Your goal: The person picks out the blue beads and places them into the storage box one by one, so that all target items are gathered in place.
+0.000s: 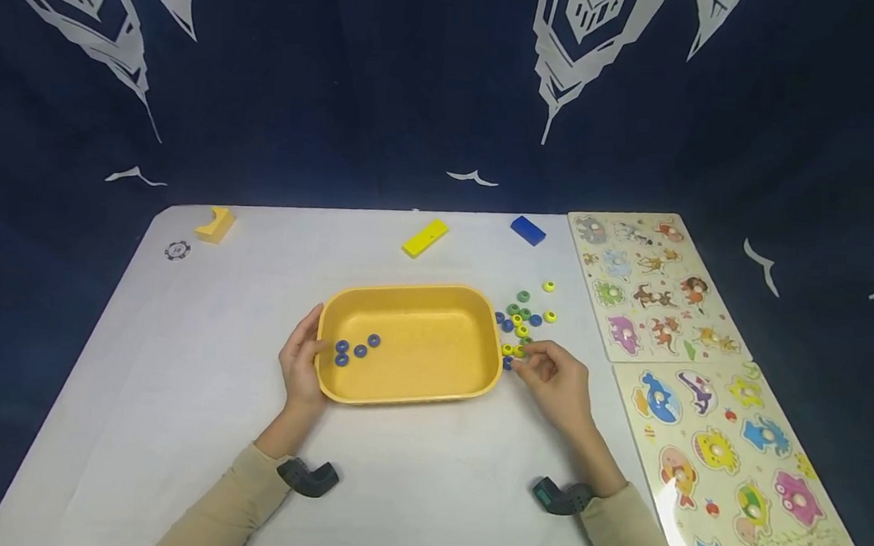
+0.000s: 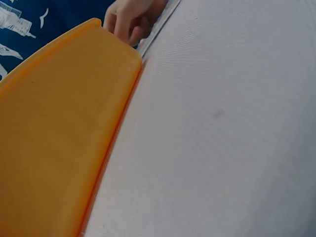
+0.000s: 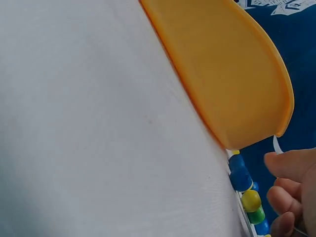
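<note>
Midway between the counter's [image 1: 175, 374] left and right edges, the yellow tray [image 1: 425, 352] is gripped at its left end by the left hand [image 1: 302, 357], thumb over the rim! Four blue beads [image 1: 360, 351] are held inside. Toward the right edge, loose beads [image 1: 522, 332] are flanked by the right hand [image 1: 559, 391], fingers bent; whether one is pinched cannot be told.
</note>
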The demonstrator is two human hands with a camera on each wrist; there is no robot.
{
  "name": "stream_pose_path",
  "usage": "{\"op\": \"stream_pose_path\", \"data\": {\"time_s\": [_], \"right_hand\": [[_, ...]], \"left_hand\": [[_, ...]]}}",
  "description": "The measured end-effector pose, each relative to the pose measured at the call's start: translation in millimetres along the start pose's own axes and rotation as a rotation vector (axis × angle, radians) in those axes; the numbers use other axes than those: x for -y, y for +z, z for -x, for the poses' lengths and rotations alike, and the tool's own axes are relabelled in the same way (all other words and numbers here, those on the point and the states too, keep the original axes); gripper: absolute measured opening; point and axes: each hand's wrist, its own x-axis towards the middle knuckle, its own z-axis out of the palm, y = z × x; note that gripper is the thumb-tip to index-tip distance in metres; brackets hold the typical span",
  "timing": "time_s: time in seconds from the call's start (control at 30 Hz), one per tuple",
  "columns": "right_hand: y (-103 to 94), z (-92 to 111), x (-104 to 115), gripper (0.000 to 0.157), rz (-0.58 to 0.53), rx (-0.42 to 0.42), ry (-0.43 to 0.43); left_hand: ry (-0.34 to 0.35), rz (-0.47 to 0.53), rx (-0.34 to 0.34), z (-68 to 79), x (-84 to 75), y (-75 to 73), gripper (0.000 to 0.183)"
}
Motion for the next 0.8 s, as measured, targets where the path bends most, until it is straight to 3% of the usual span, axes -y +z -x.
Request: {"op": "stream_pose_path", "data": {"time_s": [0.43,0.63,0.8], "right_hand": [[12.1,1.1,-6.2,0.028,0.216,0.056,-0.020],[2.3,-5.2,6.8,0.020,0.064,0.025,0.011],[-7.3,-29.8,45.8,0.019,-0.046,0.050,-0.046]], "left_hand": [[0.000,0.014,-0.003,-1.0,0.2,-2.6,0.050],[-0.011,0.012,0.019,-2.1,1.3,-1.6,0.052],[-0.013,0.024,0.006,-0.9,0.1,-0.2,0.051]]}}
